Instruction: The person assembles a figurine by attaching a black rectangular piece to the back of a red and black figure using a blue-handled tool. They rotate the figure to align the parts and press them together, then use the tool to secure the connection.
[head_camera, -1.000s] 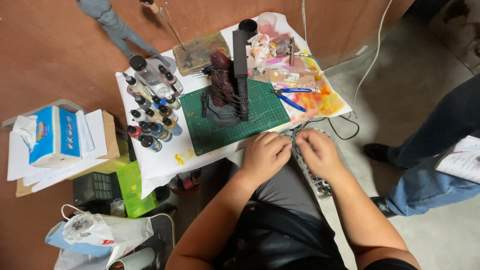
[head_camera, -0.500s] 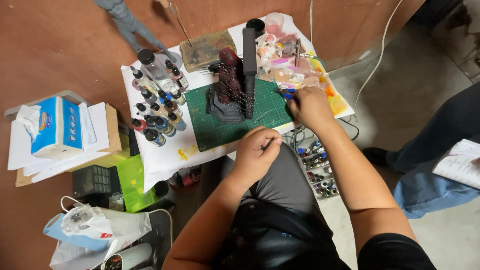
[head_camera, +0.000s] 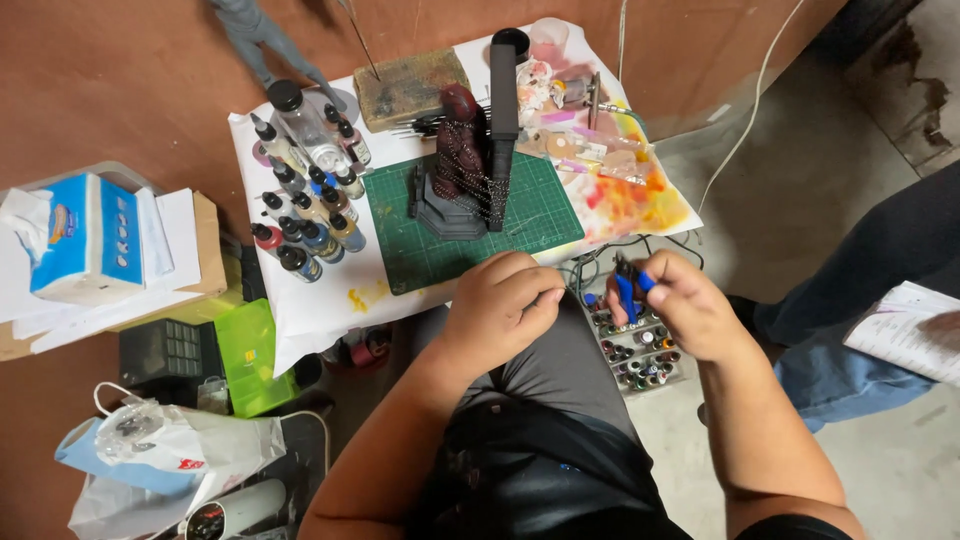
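My right hand (head_camera: 680, 305) grips small blue-handled pliers (head_camera: 627, 287), held just off the front right corner of the small white table (head_camera: 330, 305). My left hand (head_camera: 500, 305) is curled into a loose fist at the table's front edge, beside the green cutting mat (head_camera: 420, 250); whether something tiny is pinched in it I cannot tell. On the mat stands a dark model figure on a grey stepped base (head_camera: 462, 180) with a tall black post.
Several paint bottles (head_camera: 305, 215) crowd the table's left side. A paint-stained palette sheet (head_camera: 620, 185) lies at the right. A tray of small paint pots (head_camera: 640, 355) sits on the floor. A blue tissue box (head_camera: 90, 235) and a green case (head_camera: 248, 355) are at left. Another person's legs (head_camera: 860, 290) stand at right.
My right hand reached onto the table's right side, took the blue-handled pliers and drew back toward me. My left hand stayed at the table's front edge.
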